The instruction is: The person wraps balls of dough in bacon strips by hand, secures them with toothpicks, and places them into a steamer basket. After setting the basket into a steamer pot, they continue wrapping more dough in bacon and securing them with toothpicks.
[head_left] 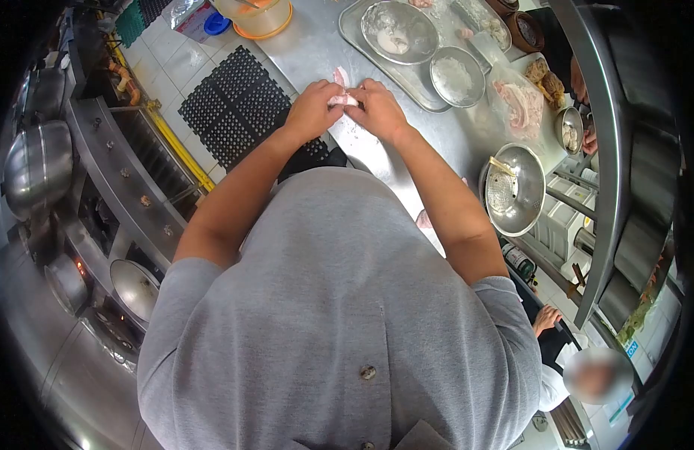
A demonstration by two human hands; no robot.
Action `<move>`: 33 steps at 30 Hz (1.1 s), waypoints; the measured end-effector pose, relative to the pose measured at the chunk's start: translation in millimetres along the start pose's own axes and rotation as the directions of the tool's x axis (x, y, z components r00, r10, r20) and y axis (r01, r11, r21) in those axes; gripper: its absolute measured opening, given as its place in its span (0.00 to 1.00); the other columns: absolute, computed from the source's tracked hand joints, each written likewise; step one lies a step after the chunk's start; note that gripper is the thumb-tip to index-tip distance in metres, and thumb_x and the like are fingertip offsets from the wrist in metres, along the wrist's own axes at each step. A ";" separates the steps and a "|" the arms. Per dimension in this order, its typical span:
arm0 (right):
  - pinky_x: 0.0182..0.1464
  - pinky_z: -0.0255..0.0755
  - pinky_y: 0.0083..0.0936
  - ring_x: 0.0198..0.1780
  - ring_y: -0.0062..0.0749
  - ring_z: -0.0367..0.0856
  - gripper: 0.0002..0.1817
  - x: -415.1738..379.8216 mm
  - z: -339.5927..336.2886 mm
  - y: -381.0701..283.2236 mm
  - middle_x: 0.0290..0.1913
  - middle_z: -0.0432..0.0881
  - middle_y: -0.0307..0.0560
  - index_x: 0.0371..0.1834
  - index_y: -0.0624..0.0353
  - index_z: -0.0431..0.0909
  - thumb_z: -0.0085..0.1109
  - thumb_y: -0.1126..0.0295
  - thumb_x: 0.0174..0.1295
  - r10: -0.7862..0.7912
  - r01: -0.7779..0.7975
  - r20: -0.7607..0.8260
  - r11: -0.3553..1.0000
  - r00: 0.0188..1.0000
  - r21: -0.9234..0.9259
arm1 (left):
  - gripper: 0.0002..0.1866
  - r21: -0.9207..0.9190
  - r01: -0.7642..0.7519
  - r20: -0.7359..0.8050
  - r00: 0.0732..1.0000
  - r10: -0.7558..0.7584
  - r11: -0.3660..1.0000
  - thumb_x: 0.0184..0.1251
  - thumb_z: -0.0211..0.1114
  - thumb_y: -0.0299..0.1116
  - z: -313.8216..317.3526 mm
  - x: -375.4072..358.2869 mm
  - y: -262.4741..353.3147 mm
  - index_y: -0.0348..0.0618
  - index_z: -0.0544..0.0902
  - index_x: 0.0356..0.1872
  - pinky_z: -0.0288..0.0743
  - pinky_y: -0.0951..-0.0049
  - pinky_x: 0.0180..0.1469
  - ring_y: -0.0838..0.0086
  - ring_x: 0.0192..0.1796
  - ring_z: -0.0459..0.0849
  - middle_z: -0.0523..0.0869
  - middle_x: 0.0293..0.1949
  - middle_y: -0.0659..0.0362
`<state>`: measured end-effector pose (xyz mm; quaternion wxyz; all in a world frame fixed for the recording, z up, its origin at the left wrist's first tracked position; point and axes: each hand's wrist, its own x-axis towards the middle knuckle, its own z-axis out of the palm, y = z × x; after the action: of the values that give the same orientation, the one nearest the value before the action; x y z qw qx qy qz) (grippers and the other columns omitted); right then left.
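Note:
A pale pink strip that looks like raw meat (341, 78), with white powder on it, lies at the near edge of the steel table (302, 51). My left hand (311, 112) is closed on its left side, and my right hand (378, 114) pinches it from the right. Both thumbs point inward, and the fingers cover part of the strip. To the right of the hands, a metal tray (353, 37) carries a large steel bowl (375, 24) with white powder inside. A smaller steel bowl (446, 69) of white powder rests at the tray's corner.
A clear bag of pale raw meat (521, 106), brown fried-looking pieces (545, 81) and a small bowl (564, 136) are farther right. A large steel bowl (533, 174) holds a strainer. Stove burners and pans (135, 289) line the left. Another person's hand (546, 319) shows lower right.

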<state>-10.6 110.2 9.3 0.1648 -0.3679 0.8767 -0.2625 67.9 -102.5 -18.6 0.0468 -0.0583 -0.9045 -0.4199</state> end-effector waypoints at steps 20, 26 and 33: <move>0.66 0.82 0.49 0.62 0.53 0.87 0.21 14.7 -10.0 -0.9 0.55 0.84 0.53 0.64 0.49 0.92 0.74 0.60 0.69 0.069 -0.070 0.040 0.997 0.997 0.026 | 0.16 0.140 -0.007 0.048 0.999 0.001 0.990 0.65 0.76 0.32 -8.8 13.4 1.5 0.44 0.89 0.53 0.84 0.50 0.61 0.49 0.60 0.86 0.88 0.51 0.51; 0.66 0.82 0.50 0.61 0.55 0.88 0.21 18.1 1.5 3.9 0.54 0.85 0.56 0.66 0.50 0.85 0.71 0.61 0.72 -0.048 0.050 -0.097 0.999 0.994 0.020 | 0.16 0.111 0.100 0.110 0.988 -0.112 0.989 0.68 0.75 0.38 -11.7 31.1 -11.3 0.43 0.91 0.53 0.82 0.48 0.63 0.48 0.61 0.86 0.89 0.52 0.50; 0.61 0.83 0.52 0.58 0.59 0.87 0.22 27.8 -3.5 2.8 0.54 0.86 0.55 0.69 0.51 0.87 0.71 0.62 0.74 -0.015 0.013 -0.037 0.999 0.999 -0.045 | 0.16 0.139 0.016 -0.008 1.000 -0.015 0.990 0.69 0.75 0.39 -16.7 34.7 -9.4 0.44 0.91 0.52 0.82 0.50 0.64 0.49 0.62 0.87 0.90 0.51 0.50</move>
<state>-32.6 92.7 7.8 0.1384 -0.3727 0.8827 -0.2505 32.9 -119.1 -10.3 0.0506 -0.0465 -0.9318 -0.3564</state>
